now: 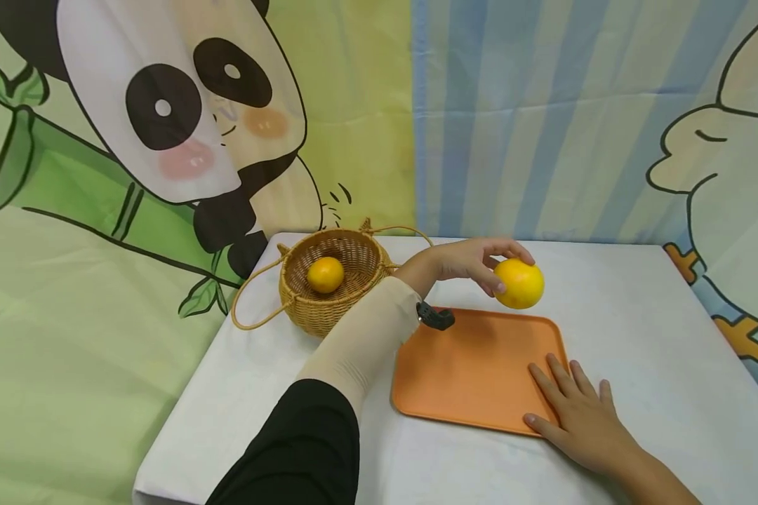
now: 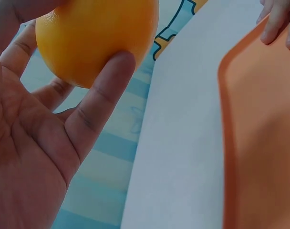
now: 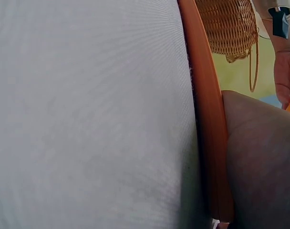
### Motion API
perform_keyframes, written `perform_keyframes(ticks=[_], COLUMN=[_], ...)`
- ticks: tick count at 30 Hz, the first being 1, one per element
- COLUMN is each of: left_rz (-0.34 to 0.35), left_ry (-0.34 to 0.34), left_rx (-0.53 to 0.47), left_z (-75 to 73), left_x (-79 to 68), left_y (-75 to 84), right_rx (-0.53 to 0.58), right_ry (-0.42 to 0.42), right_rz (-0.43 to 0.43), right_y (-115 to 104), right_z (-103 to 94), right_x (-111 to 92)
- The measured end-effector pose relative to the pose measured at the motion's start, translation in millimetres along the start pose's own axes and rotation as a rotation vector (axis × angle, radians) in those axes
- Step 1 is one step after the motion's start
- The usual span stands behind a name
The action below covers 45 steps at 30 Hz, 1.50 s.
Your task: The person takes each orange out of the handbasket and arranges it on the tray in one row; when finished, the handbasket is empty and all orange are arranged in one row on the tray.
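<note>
My left hand point(image 1: 474, 263) holds an orange point(image 1: 519, 283) in its fingertips, above the far right part of an orange tray point(image 1: 474, 372). In the left wrist view the thumb presses one side of the orange point(image 2: 97, 38) and the other fingers lie behind it. With fingers spread, my right hand point(image 1: 584, 417) rests on the tray's near right corner. The right wrist view shows only part of that hand, against the tray's rim point(image 3: 209, 114). A second orange point(image 1: 325, 275) lies inside a wicker basket point(image 1: 316, 319) at the back left.
The basket's thin handle point(image 1: 246, 326) loops out over the left of the white-covered table point(image 1: 240, 421). My left forearm point(image 1: 366, 344) passes in front of the basket and hides part of it. A printed curtain point(image 1: 366, 140) hangs behind the table.
</note>
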State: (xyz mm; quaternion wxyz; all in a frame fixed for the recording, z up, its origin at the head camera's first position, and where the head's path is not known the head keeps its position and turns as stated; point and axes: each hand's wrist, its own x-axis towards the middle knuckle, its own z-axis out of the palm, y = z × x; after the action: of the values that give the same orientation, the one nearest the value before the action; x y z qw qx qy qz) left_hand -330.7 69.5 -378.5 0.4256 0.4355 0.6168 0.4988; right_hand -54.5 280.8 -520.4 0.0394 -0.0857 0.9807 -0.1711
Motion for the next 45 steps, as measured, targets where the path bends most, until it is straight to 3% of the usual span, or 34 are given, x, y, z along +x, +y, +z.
perform_keyframes(ticks=[10,25,33,45], left_rz=[-0.032,-0.012,-0.004,-0.010], left_ry=[-0.013,-0.032,-0.020,-0.026], left_rx=[-0.007,-0.061,0.080,0.172], left_z=[10.9,31.3,40.1,50.5], left_x=[19.6,44.6,56.3,65.1], left_y=[-33.9,-65.3,-81.6,-89.1], right_rx=[-0.003,0.010,0.020,0.018], right_ry=[-0.002,0.012,0.012,0.001], right_rz=[0.011,0.010,0.010,0.017], right_y=[-5.4,-5.6,-6.6,-5.7], right_z=[-3.0,-3.4,-4.8,-3.8], right_x=[0.3,0.2,0.7,1.4])
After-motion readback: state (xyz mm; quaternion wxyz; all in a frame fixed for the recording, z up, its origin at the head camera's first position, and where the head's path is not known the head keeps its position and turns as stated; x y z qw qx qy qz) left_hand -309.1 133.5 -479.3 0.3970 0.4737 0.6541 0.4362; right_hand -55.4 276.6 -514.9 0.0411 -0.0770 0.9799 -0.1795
